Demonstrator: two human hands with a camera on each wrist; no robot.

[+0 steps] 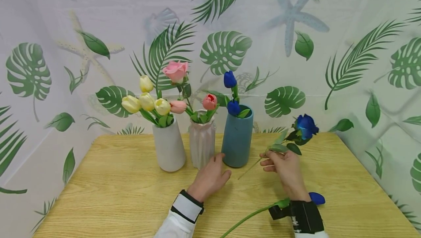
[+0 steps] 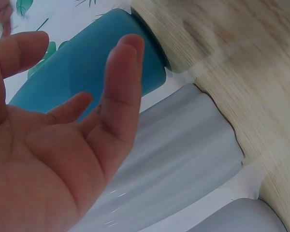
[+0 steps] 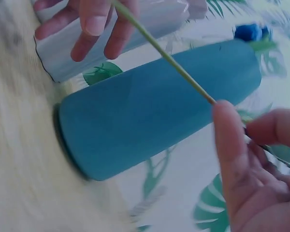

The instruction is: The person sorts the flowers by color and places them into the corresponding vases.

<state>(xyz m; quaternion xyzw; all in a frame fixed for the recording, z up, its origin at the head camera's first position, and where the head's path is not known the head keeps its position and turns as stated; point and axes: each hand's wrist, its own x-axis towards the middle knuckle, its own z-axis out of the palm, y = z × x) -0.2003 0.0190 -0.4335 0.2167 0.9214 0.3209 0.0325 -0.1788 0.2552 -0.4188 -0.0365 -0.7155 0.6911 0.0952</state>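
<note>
My right hand (image 1: pixel 287 168) pinches the stem of a blue rose (image 1: pixel 307 127) between thumb and fingers. The bloom points up to the right; the bare stem end slants down left, in front of the teal vase (image 1: pixel 237 141). That vase holds blue tulips (image 1: pixel 230 80). My left hand (image 1: pixel 211 178) holds nothing, its fingers loosely extended near the bases of the teal vase and the pleated pale vase (image 1: pixel 201 143). In the left wrist view, the palm of the left hand (image 2: pixel 53 159) faces the camera. Under my right wrist lies another blue flower (image 1: pixel 317 198), partly hidden, its green stem running toward the front.
A white vase (image 1: pixel 169 146) with yellow tulips (image 1: pixel 147 101) stands leftmost in the row. The pleated vase carries a pink rose (image 1: pixel 176 71) and pink tulips (image 1: pixel 209 102). All stand on a wooden table (image 1: pixel 108 187), before a leaf-patterned cloth (image 1: pixel 227 18).
</note>
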